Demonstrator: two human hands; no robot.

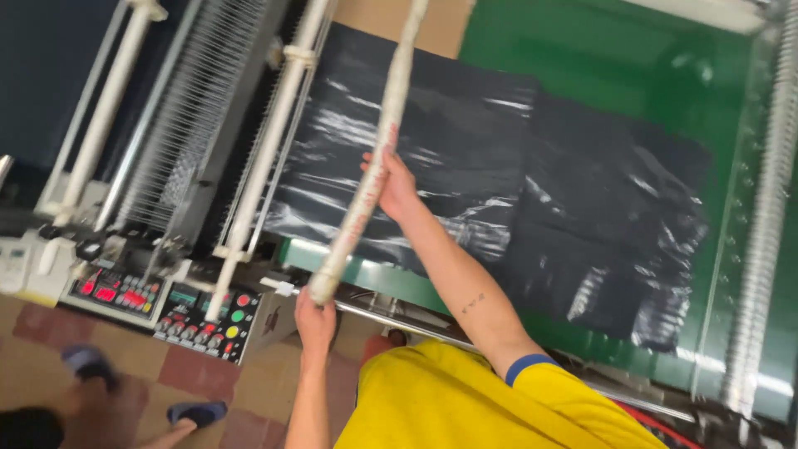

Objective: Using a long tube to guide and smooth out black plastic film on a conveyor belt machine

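White, tape-wrapped and rigid, the long rod [370, 170] runs from the top edge of the view down to a point just above the control panel [208, 320], slanting over the sheets of black plastic film [465, 166] that lie on the green table [615, 66]. Your left hand [315, 320] is closed around the rod's lower end, fingers wrapped over the butt. Your right hand [391, 185] is closed on the shaft about midway along what shows, thumb side against the wrapping. Judge the rod as stiff along its whole length: it shows no sag between the two holds. Its weight cannot be read directly, but a two-handed hold suggests it is unwieldy, with leverage acting at the far end, which is out of view. The wrapped surface looks slightly rough, so expect fair friction under the palm. Keep the holds well apart, one at the end and one near the middle, to control swing. The film beneath looks thin, glossy and slack; treat it as easily snagged or creased by the rod. White machine rollers [266, 158] stand just beside the rod on your left.
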